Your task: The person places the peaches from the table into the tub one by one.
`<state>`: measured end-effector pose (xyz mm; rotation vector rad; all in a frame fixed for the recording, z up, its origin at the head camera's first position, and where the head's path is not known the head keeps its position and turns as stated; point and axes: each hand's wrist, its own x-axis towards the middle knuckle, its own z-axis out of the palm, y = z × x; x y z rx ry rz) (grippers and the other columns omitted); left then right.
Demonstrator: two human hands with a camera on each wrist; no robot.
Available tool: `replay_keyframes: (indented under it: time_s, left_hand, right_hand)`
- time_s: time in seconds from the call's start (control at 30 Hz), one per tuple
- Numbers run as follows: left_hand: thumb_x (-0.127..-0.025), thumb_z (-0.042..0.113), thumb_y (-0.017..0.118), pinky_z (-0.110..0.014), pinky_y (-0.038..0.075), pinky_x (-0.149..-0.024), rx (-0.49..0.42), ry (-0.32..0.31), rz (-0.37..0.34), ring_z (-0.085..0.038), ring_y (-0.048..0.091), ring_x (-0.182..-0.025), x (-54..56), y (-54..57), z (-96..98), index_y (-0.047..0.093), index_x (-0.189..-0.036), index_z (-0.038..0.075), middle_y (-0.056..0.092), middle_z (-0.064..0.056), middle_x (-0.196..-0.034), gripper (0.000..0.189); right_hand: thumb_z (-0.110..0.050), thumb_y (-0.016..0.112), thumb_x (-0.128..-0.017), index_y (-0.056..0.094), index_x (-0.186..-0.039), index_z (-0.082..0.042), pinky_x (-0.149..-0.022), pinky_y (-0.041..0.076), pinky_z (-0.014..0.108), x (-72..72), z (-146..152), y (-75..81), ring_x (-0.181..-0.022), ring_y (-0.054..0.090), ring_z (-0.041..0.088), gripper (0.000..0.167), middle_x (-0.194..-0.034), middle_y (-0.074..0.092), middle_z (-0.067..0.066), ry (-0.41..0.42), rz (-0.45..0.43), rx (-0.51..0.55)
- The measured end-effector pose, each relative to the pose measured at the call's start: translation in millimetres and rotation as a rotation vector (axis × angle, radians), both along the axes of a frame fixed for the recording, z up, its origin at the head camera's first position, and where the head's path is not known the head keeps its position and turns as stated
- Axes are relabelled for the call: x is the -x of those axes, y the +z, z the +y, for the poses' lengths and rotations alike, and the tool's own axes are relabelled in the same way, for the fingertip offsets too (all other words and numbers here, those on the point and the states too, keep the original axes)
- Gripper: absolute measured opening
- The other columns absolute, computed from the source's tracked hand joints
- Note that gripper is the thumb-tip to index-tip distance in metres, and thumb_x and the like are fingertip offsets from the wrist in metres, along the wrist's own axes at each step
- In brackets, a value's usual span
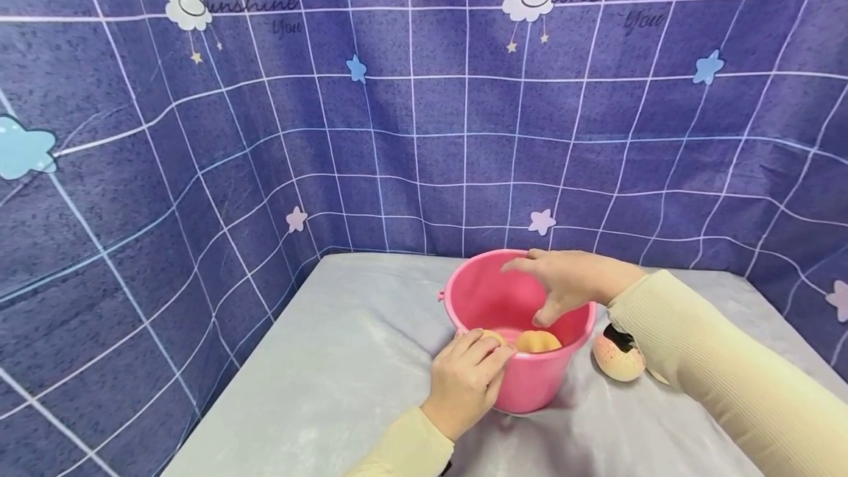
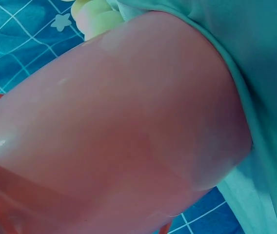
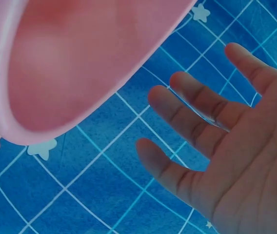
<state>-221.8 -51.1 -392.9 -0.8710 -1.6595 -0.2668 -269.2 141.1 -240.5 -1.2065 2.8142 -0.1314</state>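
In the head view, the step in hand looks like loading the pink bucket [image 1: 530, 385]: the left hand [image 1: 467, 381] grips its near rim, the right hand [image 1: 566, 282] is spread and holding nothing over its mouth, a rounded yellow lump [image 1: 538, 341] lies inside, and a speckled, egg-shaped piece [image 1: 617, 361] sits just right of it, probably calling for a reach that way. The left wrist view shows smooth, glossy plastic, with something pale and ridged [image 2: 97, 19], too cropped to identify, beyond the bucket. The right wrist view shows bare, parted fingers [image 3: 185, 114] apart from the bucket's thick, rounded rim.
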Motion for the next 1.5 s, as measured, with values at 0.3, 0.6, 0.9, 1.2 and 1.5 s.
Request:
replay_keyframes:
  time_s: [0.3, 0.6, 0.9, 1.2, 1.5]
  left_hand:
    - [-0.095, 0.017, 0.049, -0.03, 0.052, -0.075, -0.004, 0.003, -0.007, -0.016, 0.064, -0.082, -0.7, -0.3, 1.1, 0.074, -0.087, 0.018, 0.066, 0.005, -0.084, 0.027]
    - [-0.094, 0.017, 0.048, -0.031, 0.052, -0.076, -0.005, 0.001, 0.007, -0.018, 0.064, -0.083, -0.1, -1.0, 1.4, 0.075, -0.087, 0.018, 0.066, 0.005, -0.084, 0.028]
    - [-0.094, 0.016, 0.048, -0.03, 0.052, -0.077, -0.009, -0.003, 0.004, -0.018, 0.063, -0.083, 1.5, -1.9, 2.1, 0.075, -0.086, 0.017, 0.066, 0.005, -0.084, 0.028]
    - [-0.094, 0.016, 0.05, -0.031, 0.052, -0.076, -0.003, -0.008, 0.013, -0.019, 0.064, -0.082, 1.9, 0.4, 1.5, 0.075, -0.087, 0.017, 0.066, 0.004, -0.083, 0.026]
    - [-0.094, 0.015, 0.05, -0.03, 0.052, -0.074, 0.001, -0.005, 0.011, -0.019, 0.064, -0.081, 1.6, 0.9, 4.4, 0.075, -0.087, 0.017, 0.066, 0.005, -0.083, 0.025]
  right_hand:
    - [-0.021, 0.08, -0.066, 0.055, -0.129, -0.003, -0.079, 0.052, 0.041, 2.8, 5.3, -4.6, -0.087, 0.061, 0.023, 0.07, -0.123, 0.056, 0.023, 0.016, 0.015, -0.029]
    - [-0.024, 0.076, -0.065, 0.057, -0.126, -0.004, -0.079, 0.051, 0.042, 0.5, 17.5, -5.2, -0.092, 0.061, 0.026, 0.067, -0.122, 0.056, 0.023, -0.01, 0.016, -0.025]
    - [-0.025, 0.074, -0.065, 0.059, -0.124, -0.004, -0.085, 0.049, 0.048, -2.0, 34.5, -7.9, -0.102, 0.059, 0.034, 0.065, -0.117, 0.059, 0.022, -0.049, 0.003, -0.013]
    - [-0.03, 0.072, -0.065, 0.062, -0.12, -0.005, -0.067, 0.051, 0.037, -5.7, 54.9, -14.0, -0.073, 0.058, 0.013, 0.062, -0.104, 0.062, 0.008, -0.055, 0.031, -0.007]
    - [-0.029, 0.074, -0.063, 0.065, -0.113, -0.004, -0.068, 0.05, 0.034, -5.5, 78.9, -19.9, -0.078, 0.056, 0.011, 0.057, -0.089, 0.06, -0.005, -0.018, 0.049, 0.035]
